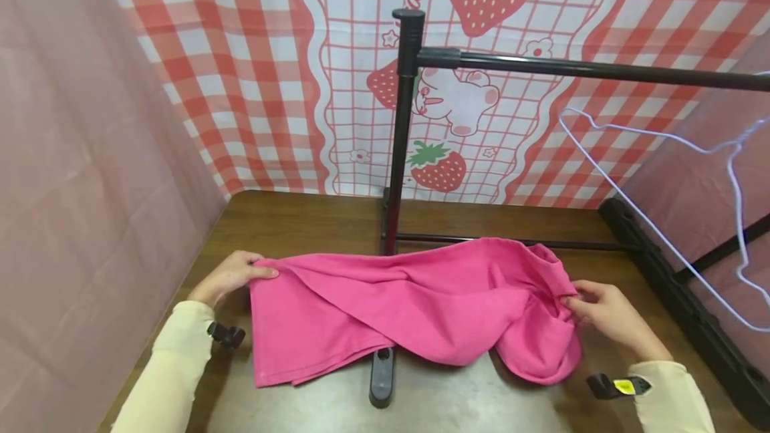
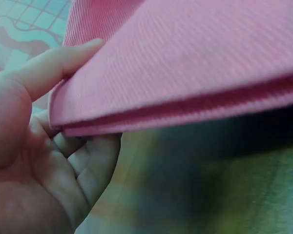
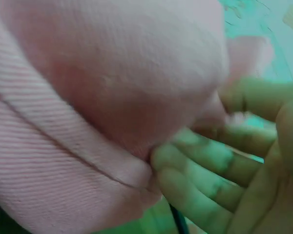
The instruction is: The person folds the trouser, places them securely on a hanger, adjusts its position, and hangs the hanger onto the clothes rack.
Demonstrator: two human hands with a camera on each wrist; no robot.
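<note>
A bright pink twill garment [image 1: 409, 299] is stretched sideways between my two hands, above the table. My left hand [image 1: 231, 274] pinches its upper left corner, thumb on top. In the left wrist view, the fingers lie under the stitched double edge of the cloth [image 2: 185, 73]. At the other end, my right hand [image 1: 604, 309] grips the bunched, rolled part of the garment. The right wrist view shows a seamed band of the cloth [image 3: 68, 136] beside curled fingers, and the fold partly hides the fingertips.
A black garment rack [image 1: 400, 152] stands behind the cloth, one foot [image 1: 381, 379] sticking out below it. From the rail at right hangs a pale purple wire hanger [image 1: 650, 219]. A strawberry-print checked curtain [image 1: 259, 85] closes off the back, above the wooden table [image 1: 301, 219].
</note>
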